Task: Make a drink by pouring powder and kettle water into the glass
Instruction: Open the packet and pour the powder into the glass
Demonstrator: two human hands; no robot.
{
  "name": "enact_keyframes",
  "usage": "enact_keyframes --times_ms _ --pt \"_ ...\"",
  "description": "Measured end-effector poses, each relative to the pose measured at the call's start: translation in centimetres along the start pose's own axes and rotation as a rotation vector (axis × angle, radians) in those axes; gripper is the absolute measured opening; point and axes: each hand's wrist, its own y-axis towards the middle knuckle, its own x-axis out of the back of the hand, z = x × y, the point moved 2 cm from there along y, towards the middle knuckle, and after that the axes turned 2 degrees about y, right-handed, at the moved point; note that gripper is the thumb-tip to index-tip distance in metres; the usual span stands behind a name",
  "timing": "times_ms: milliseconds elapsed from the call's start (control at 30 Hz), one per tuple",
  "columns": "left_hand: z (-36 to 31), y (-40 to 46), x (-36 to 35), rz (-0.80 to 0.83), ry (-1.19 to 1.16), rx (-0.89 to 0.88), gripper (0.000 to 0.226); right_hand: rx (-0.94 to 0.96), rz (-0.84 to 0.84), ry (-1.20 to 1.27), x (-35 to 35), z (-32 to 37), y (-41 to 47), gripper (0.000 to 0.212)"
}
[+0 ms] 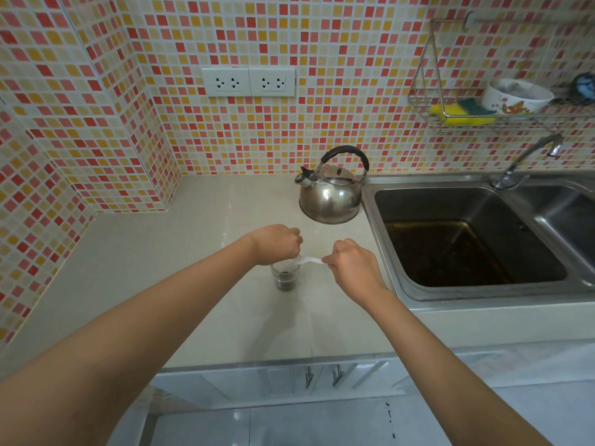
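A small clear glass (286, 278) stands on the pale counter (199, 239) with dark powder in its bottom. Both hands hold a thin white powder sachet (309, 260) just above the rim. My left hand (277, 244) pinches the sachet's left end directly over the glass and hides part of the rim. My right hand (351, 263) pinches the sachet's right end, to the right of the glass. A steel kettle (331, 191) with a black handle stands behind, near the wall, its spout pointing left.
A steel double sink (467, 239) with brown water lies right of the kettle, its tap (528, 162) behind. A wire rack (502, 104) with sponges and a bowl hangs above. Two wall sockets (248, 81) sit on the tiled wall. The counter's front edge is close below.
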Motion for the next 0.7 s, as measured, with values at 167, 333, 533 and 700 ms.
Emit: enact_keyframes --times_ms 167,333,533,700 --pt "0.14 -0.16 0.07 -0.020 0.008 0.017 0.020 0.010 -0.001 -0.010 -0.10 -0.12 0.04 0.034" --pt "0.11 -0.11 0.38 -0.016 -0.011 0.010 0.021 0.012 0.008 -0.010 -0.11 -0.10 0.04 0.033" --pt "-0.02 -0.23 0.30 -0.035 -0.010 0.014 0.019 0.010 -0.004 -0.004 0.02 -0.11 0.01 0.031" --pt "0.09 -0.22 0.40 -0.002 -0.048 0.050 0.018 0.028 -0.004 -0.005 0.12 -0.12 -0.09 0.030"
